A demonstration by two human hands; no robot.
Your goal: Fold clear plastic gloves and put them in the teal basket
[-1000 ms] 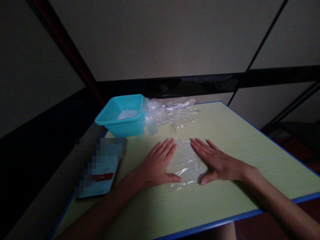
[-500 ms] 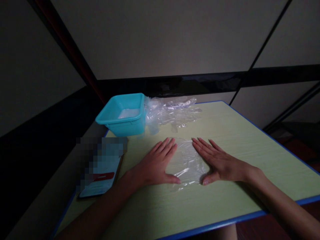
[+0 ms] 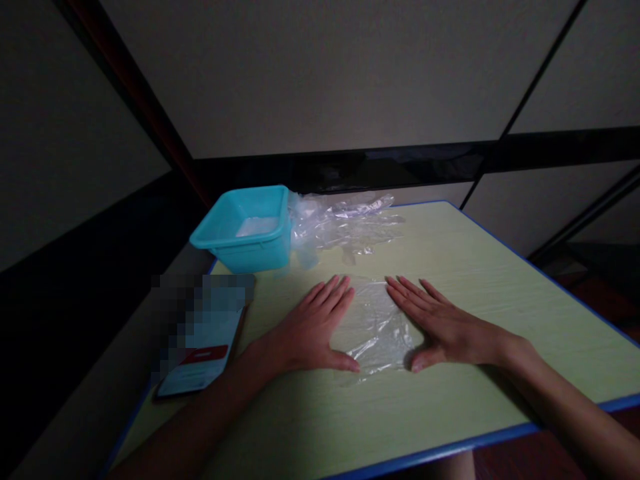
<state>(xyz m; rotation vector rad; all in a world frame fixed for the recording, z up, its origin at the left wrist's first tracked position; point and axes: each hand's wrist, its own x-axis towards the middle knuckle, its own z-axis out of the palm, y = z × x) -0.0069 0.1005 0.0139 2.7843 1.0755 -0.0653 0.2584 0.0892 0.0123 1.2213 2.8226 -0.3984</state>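
Note:
A thin, crinkled piece of clear plastic (image 3: 383,327) lies flat on the table between my two hands; its exact kind cannot be made out. My left hand (image 3: 317,327) rests palm down on its left edge, fingers stretched out and thumb pointing right. On the opposite side, my right hand (image 3: 440,327) presses flat at the right edge, its fingers extended and the thumb apart. Neither hand grips anything. Farther back, a loose heap of clear plastic (image 3: 345,227) with finger-like ends, resembling disposable gloves, lies beside a turquoise basin (image 3: 255,257).
A whitish item (image 3: 257,226) sits inside the basin. At the left, a phone or tablet (image 3: 200,373), partly blurred out, lies by my left forearm. The pale green table (image 3: 475,267) has a blue edge, and a panelled wall (image 3: 340,87) rises behind it.
My right hand has shifted very slightly to the right along the plastic, whose creases changed a little. My left hand stays almost in place.

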